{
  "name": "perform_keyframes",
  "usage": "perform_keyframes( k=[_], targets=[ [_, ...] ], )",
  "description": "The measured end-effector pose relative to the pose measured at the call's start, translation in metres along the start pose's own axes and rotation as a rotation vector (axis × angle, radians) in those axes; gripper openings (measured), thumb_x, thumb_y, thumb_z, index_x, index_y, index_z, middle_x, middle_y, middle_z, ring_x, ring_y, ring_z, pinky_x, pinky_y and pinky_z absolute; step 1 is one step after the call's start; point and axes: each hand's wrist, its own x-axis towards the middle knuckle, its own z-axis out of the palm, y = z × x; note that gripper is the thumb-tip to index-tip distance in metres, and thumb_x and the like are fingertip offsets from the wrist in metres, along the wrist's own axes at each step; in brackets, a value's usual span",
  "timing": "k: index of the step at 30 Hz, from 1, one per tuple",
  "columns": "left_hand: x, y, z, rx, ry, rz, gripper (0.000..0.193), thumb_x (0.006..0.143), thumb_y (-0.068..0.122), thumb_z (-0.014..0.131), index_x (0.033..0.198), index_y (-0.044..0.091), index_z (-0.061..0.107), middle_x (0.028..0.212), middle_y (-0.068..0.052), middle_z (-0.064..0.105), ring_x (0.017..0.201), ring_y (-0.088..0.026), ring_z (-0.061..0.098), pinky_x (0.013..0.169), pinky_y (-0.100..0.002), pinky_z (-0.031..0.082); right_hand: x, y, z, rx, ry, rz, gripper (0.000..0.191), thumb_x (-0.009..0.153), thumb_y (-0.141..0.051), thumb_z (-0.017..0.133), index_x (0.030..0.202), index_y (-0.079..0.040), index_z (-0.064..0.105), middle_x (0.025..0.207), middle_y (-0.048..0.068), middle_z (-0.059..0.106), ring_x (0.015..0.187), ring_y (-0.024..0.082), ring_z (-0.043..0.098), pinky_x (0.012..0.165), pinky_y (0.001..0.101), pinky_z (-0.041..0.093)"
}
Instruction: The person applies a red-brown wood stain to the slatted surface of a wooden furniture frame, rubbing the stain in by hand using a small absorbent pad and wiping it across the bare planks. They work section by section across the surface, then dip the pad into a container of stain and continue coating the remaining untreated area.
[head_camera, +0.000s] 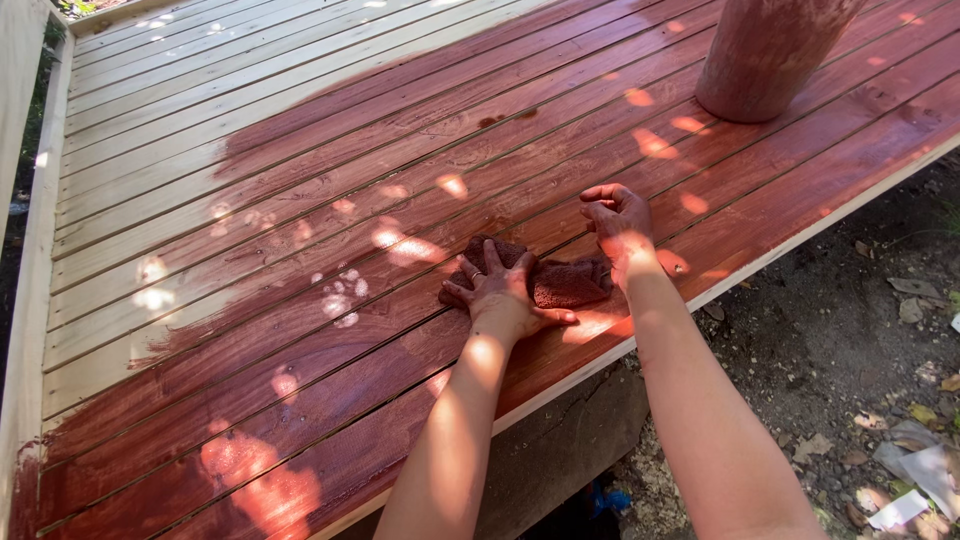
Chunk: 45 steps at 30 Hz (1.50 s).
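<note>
A stain-soaked brown rag (545, 278) is pressed flat under the left hand (503, 292) on slatted decking (300, 250), mid-staining. The right hand (620, 222), at three o'clock, rests loosely curled, holding nothing. Bare boards at ten o'clock likely call for wiping next.

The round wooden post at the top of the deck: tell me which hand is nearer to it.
Right. The right hand rests on the stained boards just below and left of the post, clear of it. The left hand presses the rag, farther away.

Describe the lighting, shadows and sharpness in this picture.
Head view: dappled sunlight through shade, bright patches on the stained deck boards, some overexposed; sunlit spots on the left hand and right hand; the rag lies shaded; focus sharp throughout.
</note>
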Motion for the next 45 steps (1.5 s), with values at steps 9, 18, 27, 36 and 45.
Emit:
perform_keyframes(
  k=[9,18,27,36,45],
  targets=[
    [-0.015,-0.110,0.025,-0.118,0.325,0.568,0.073,0.074,0.063,0.077,0.129,0.016,0.069,0.153,-0.008,0.048,0.141,-0.032,0.047,0.119,-0.048,0.037,0.005,0.006,0.025,0.122,-0.087,-0.068,0.014,0.090,-0.003,0.069,0.103,-0.007,0.072,0.083,0.000,0.064,0.067,0.008,0.057,0.060,0.0233,0.047],
    [-0.034,-0.077,0.034,0.030,0.203,0.481,0.046,0.083,0.055,0.076,0.126,0.039,0.071,0.158,-0.006,0.034,0.148,-0.045,0.021,0.109,-0.082,0.011,-0.010,-0.053,-0.054,0.033,0.100,0.013,0.015,0.088,-0.009,0.065,0.100,-0.015,0.073,0.086,-0.005,0.069,0.066,0.007,0.062,0.050,0.0233,0.041],
    [0.022,0.103,0.034,0.022,0.135,0.417,0.044,0.084,0.059,0.066,0.127,0.052,0.064,0.161,-0.001,0.028,0.150,-0.049,0.013,0.106,-0.086,0.006,-0.019,-0.063,-0.130,0.076,0.280,-0.007,0.011,0.091,-0.011,0.068,0.098,-0.018,0.071,0.082,-0.008,0.066,0.066,0.005,0.061,0.052,0.0216,0.041],
    [0.048,0.150,0.039,-0.047,0.259,0.435,0.036,0.081,0.046,0.075,0.117,0.042,0.072,0.145,-0.002,0.046,0.131,-0.041,0.048,0.114,-0.077,0.020,-0.012,-0.060,-0.085,0.150,0.192,-0.033,0.013,0.088,-0.008,0.067,0.100,-0.011,0.071,0.084,-0.004,0.066,0.069,0.006,0.058,0.055,0.0223,0.044],
    [-0.001,-0.018,0.045,-0.082,0.107,0.585,0.032,0.086,0.042,0.078,0.115,0.028,0.075,0.136,-0.005,0.055,0.127,-0.039,0.051,0.109,-0.052,0.044,-0.006,-0.024,-0.003,0.007,-0.152,-0.214,0.012,0.088,-0.001,0.068,0.098,-0.005,0.072,0.083,-0.002,0.063,0.071,0.006,0.056,0.063,0.0224,0.047]
  ],
)
